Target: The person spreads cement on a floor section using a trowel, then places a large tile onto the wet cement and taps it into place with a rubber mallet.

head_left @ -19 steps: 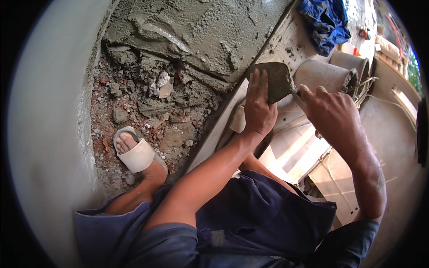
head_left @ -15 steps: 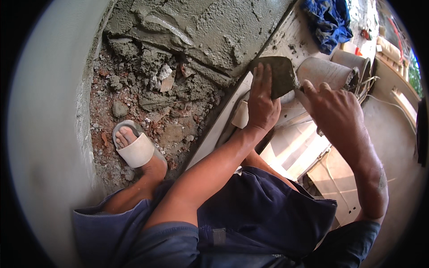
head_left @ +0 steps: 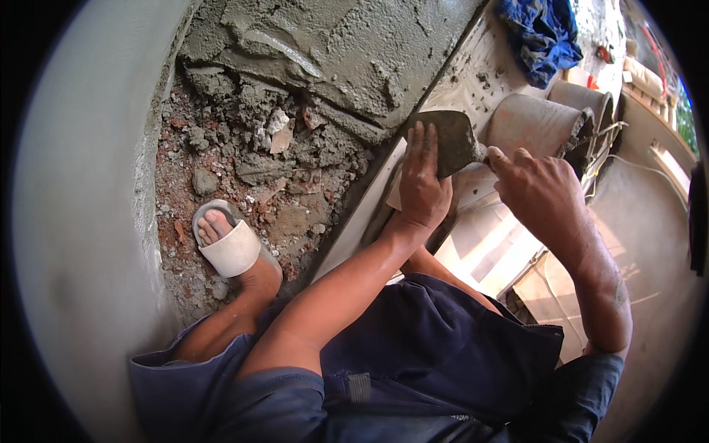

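The trowel (head_left: 456, 140) is located between the wet mortar bed (head_left: 369, 66) and two pale cylindrical buckets (head_left: 533, 125); clearance beneath its blade cannot be determined. The right hand (head_left: 538, 190) is closed around the handle, largely covering it. The left hand (head_left: 428, 188) lays extended fingers over the blade's face; its thumb is hidden, so whether it pinches the blade cannot be told. The hands are apart, linked only by the tool.

The step in hand is judged to be wiping the blade with bare fingers. Recommended practice: the right grip firm and the blade steady; fingers flat, drawn across the face and never along the edge; light pressure, since grit may scratch skin; residue directed onto the mortar, clear of the slipper-clad foot (head_left: 233, 247) on the rubble (head_left: 295, 221).
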Demonstrator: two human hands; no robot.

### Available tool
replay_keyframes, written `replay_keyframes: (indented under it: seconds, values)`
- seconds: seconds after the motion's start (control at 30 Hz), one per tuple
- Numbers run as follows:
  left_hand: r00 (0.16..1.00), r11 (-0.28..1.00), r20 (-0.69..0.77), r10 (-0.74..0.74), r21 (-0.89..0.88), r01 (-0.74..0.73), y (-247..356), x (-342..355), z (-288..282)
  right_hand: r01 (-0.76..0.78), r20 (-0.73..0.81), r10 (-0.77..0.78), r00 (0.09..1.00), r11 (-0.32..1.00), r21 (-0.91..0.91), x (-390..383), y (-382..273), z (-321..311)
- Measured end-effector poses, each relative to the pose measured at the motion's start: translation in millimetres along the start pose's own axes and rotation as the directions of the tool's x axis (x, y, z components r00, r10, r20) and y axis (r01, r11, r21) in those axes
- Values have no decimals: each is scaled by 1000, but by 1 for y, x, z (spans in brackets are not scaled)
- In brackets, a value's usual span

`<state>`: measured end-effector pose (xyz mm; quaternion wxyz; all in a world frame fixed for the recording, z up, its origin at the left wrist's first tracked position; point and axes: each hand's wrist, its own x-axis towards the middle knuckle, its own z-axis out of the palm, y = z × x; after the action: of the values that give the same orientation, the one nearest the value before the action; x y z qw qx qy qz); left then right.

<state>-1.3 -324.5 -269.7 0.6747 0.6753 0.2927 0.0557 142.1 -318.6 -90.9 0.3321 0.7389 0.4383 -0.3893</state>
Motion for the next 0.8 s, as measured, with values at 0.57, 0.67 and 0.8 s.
replay_keyframes:
  seconds: [0.57,0.67,0.8]
  values:
    - [836,863,399,377,177,-473,42,25,-7,-629,234,851,470,137,765,-231,119,116]
    - [841,856,426,334,237,-460,23,40,-11,-642,287,784,551,178,746,-190,153,165]
    - [866,858,409,288,291,-423,21,64,-16,-324,-273,809,520,483,814,-128,165,139]
